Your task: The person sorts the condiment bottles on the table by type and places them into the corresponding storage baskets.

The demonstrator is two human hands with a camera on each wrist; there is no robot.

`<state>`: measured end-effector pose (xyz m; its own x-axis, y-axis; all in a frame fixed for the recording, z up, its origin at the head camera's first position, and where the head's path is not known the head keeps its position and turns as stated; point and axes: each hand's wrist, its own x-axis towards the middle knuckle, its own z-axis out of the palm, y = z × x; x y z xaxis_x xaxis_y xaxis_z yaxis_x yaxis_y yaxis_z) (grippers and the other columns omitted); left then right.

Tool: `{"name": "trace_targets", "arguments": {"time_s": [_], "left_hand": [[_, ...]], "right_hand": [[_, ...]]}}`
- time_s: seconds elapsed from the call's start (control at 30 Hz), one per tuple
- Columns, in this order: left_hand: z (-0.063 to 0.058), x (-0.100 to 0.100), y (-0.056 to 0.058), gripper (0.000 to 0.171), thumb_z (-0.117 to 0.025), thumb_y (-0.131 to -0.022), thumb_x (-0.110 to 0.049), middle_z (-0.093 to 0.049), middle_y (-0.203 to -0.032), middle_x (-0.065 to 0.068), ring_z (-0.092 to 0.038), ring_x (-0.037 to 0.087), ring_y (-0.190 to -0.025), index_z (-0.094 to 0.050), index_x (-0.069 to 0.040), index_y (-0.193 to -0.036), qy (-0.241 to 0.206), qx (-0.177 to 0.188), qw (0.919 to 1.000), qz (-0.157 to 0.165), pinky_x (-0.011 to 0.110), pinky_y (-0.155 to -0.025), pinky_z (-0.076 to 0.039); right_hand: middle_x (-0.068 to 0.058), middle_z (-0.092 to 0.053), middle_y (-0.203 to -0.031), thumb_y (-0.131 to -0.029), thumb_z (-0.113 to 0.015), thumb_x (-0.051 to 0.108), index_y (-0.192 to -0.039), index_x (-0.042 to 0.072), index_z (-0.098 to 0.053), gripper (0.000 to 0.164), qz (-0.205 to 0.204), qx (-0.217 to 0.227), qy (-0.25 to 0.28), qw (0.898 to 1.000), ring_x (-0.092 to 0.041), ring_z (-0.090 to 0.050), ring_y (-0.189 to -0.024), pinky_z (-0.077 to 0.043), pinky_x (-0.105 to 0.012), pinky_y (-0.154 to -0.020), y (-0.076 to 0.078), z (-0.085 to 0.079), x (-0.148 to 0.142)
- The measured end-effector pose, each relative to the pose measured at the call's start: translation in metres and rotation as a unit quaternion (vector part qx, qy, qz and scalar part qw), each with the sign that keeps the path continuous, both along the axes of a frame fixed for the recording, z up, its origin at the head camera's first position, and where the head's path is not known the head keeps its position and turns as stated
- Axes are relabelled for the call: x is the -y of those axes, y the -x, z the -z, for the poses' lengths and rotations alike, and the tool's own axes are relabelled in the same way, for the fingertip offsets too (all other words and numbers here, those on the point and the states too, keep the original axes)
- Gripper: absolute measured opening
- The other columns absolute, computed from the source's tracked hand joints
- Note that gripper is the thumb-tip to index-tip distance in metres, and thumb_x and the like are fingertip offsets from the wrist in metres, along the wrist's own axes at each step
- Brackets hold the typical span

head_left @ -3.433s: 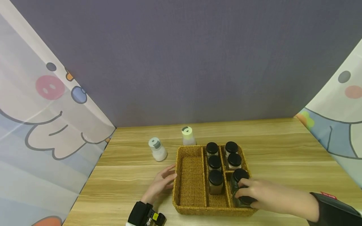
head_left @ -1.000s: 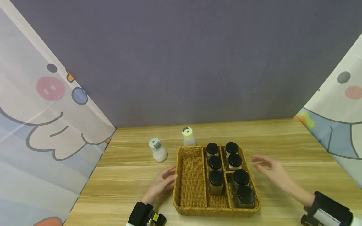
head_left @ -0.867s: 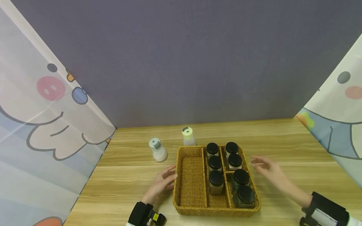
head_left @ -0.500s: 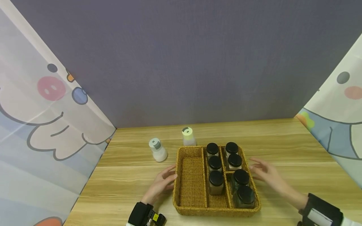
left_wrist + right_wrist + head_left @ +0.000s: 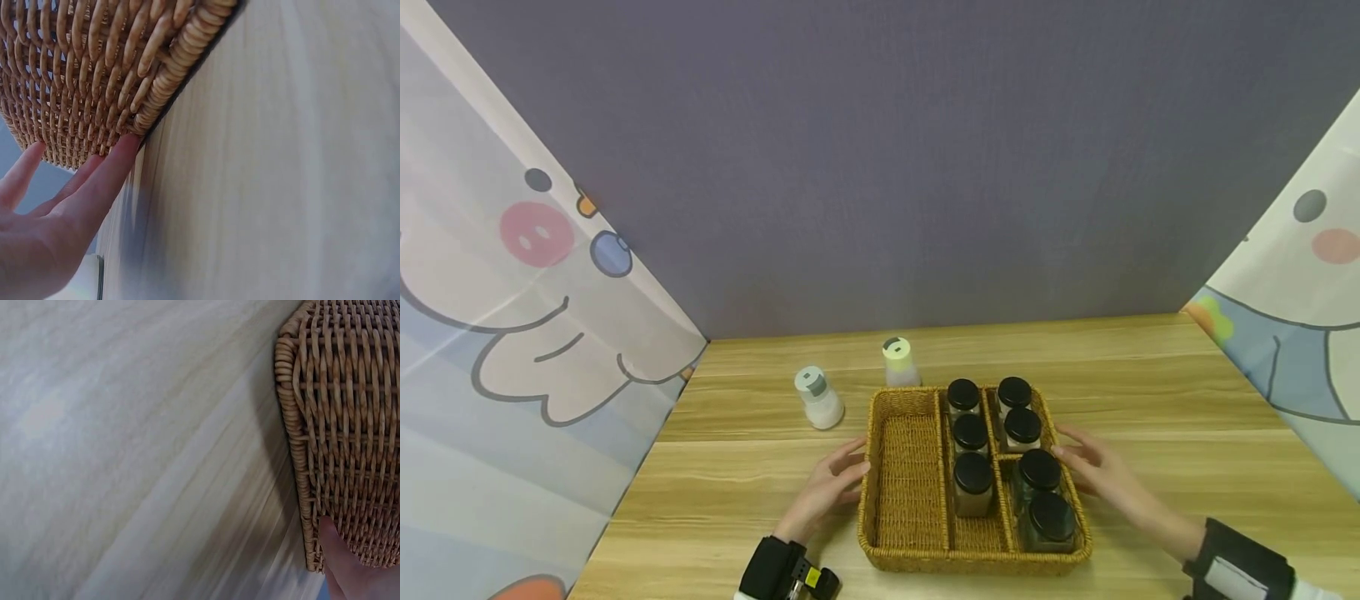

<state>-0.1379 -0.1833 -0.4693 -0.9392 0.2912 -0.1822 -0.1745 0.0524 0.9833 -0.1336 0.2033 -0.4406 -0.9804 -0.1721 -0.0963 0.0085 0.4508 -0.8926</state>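
A woven wicker basket (image 5: 910,483) with compartments sits on the wooden table. My left hand (image 5: 820,492) lies along its left side, fairly straight fingers (image 5: 100,181) touching the weave low down in the left wrist view. Against the right wall is my right hand (image 5: 1105,471), its thumb up near the rim; in the right wrist view a finger (image 5: 334,547) meets the wicker. Black-lidded glass jars stand in the basket: a middle row with a front jar (image 5: 973,487), two in the back right compartment (image 5: 1022,427), and two larger ones (image 5: 1051,521) at the front right.
Behind the basket's back left corner stands a bottle with a yellow cap (image 5: 898,358). A whitish bottle (image 5: 820,398) with a pale cap is left of it, beyond my left hand. A grey panel (image 5: 925,167) closes off the table's back edge; cartoon-printed sheets flank it.
My right hand was gripping a jar at the front right; it let go, moved out beside the basket, then came left to its right wall. The left hand has stayed in place.
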Motion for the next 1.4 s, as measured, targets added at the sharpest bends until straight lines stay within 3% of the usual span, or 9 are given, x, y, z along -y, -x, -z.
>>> {"name": "trace_targets", "arguments": {"time_s": [0.27, 0.57, 0.9, 1.03, 1.17, 1.3, 1.4], "left_hand": [[0.002, 0.0, -0.001, 0.061, -0.055, -0.087, -0.027, -0.029, -0.133, 0.031, -0.04, 0.04, -0.115, -0.028, -0.004, -0.137, 0.014, -0.001, 0.9999, -0.001, 0.044, -0.084, -0.047], [0.0, -0.001, -0.001, 0.06, -0.053, -0.089, -0.028, -0.032, -0.131, 0.031, -0.043, 0.038, -0.113, -0.029, -0.003, -0.137, 0.038, -0.014, 0.9992, 0.001, 0.04, -0.084, -0.048], [-0.013, 0.002, 0.001, 0.057, -0.055, -0.087, -0.024, -0.046, -0.118, 0.03, -0.057, 0.031, -0.093, -0.034, 0.005, -0.131, 0.104, -0.065, 0.9922, 0.022, 0.039, -0.075, -0.052], [-0.026, 0.0, 0.001, 0.054, -0.056, -0.087, -0.019, -0.05, -0.113, 0.03, -0.061, 0.026, -0.081, -0.036, 0.009, -0.129, 0.117, -0.076, 0.9896, 0.034, 0.044, -0.071, -0.052], [-0.048, -0.003, -0.002, 0.047, -0.056, -0.087, -0.015, -0.054, -0.106, 0.031, -0.061, 0.032, -0.077, -0.042, 0.011, -0.124, 0.164, -0.108, 0.9801, 0.024, 0.048, -0.068, -0.051], [-0.047, 0.001, 0.007, 0.042, -0.059, -0.085, -0.018, -0.059, -0.102, 0.025, -0.059, 0.031, -0.076, -0.05, 0.005, -0.119, 0.23, -0.156, 0.9603, -0.024, 0.038, -0.064, -0.052], [-0.045, 0.006, 0.015, 0.04, -0.062, -0.082, -0.021, -0.062, -0.099, 0.019, -0.058, 0.021, -0.073, -0.055, 0.0, -0.116, 0.265, -0.186, 0.9443, -0.06, 0.028, -0.06, -0.05]], "right_hand": [[-0.037, -0.026, -0.132, -0.095, -0.039, 0.031, -0.138, -0.004, -0.018, 0.06, -0.004, 0.061, 0.035, 0.998, -0.05, -0.033, -0.116, -0.048, -0.05, -0.079, -0.003, 0.002, 0.003], [-0.037, -0.026, -0.131, -0.095, -0.037, 0.03, -0.139, -0.003, -0.018, 0.058, 0.0, 0.066, 0.043, 0.997, -0.05, -0.032, -0.116, -0.048, -0.052, -0.078, -0.005, 0.004, 0.002], [-0.037, -0.031, -0.129, -0.095, -0.039, 0.032, -0.139, 0.0, -0.019, 0.059, 0.014, 0.082, 0.057, 0.995, -0.049, -0.036, -0.114, -0.048, -0.052, -0.078, -0.005, 0.003, 0.005], [-0.037, -0.028, -0.13, -0.095, -0.039, 0.033, -0.139, -0.001, -0.017, 0.06, 0.011, 0.086, 0.061, 0.994, -0.05, -0.035, -0.114, -0.048, -0.052, -0.077, -0.006, 0.002, 0.004], [-0.036, -0.025, -0.131, -0.094, -0.039, 0.034, -0.14, 0.001, -0.017, 0.061, 0.014, 0.092, 0.063, 0.994, -0.05, -0.033, -0.116, -0.048, -0.052, -0.078, -0.006, 0.002, 0.004], [-0.035, -0.028, -0.13, -0.094, -0.039, 0.035, -0.14, 0.002, -0.018, 0.061, 0.017, 0.094, 0.063, 0.993, -0.049, -0.034, -0.115, -0.048, -0.051, -0.078, -0.006, 0.002, 0.004], [-0.035, -0.031, -0.129, -0.094, -0.04, 0.035, -0.14, 0.002, -0.018, 0.061, 0.02, 0.094, 0.062, 0.993, -0.049, -0.036, -0.114, -0.048, -0.05, -0.078, -0.007, 0.002, 0.004]]}}
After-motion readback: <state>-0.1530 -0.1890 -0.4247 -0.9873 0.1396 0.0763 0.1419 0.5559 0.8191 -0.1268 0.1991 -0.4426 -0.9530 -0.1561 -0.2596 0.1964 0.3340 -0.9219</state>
